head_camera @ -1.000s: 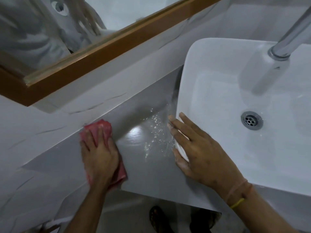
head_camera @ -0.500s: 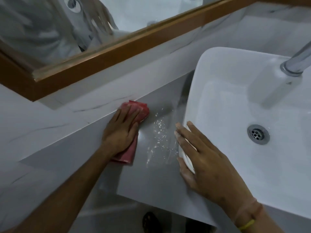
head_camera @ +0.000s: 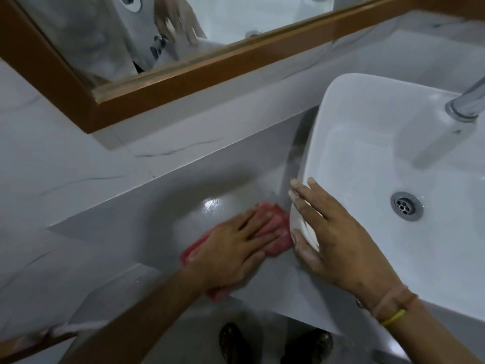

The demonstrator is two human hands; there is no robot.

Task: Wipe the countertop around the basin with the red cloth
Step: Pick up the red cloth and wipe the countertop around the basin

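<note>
A white rectangular basin [head_camera: 341, 122] sits on the grey countertop [head_camera: 162, 206] at the right. My left hand [head_camera: 231, 248] lies flat on the red cloth [head_camera: 278, 232], pressing it on the countertop right against the basin's left wall. My right hand [head_camera: 338, 243] rests on the basin's near left corner, fingers spread over the rim and thumb on the outer wall. The countertop left of the basin shines wet, with a bright glare spot [head_camera: 212, 204].
A wood-framed mirror [head_camera: 168, 82] hangs on the marbled wall [head_camera: 65, 158] behind the countertop. A chrome tap [head_camera: 467, 103] leans over the basin, and a drain [head_camera: 406, 205] sits in its floor. My feet [head_camera: 232, 342] show below the countertop's front edge.
My left hand has swept the red cloth rightward from the back wall to the basin's side. The white specks on the countertop are gone. My right hand has stayed on the basin.
</note>
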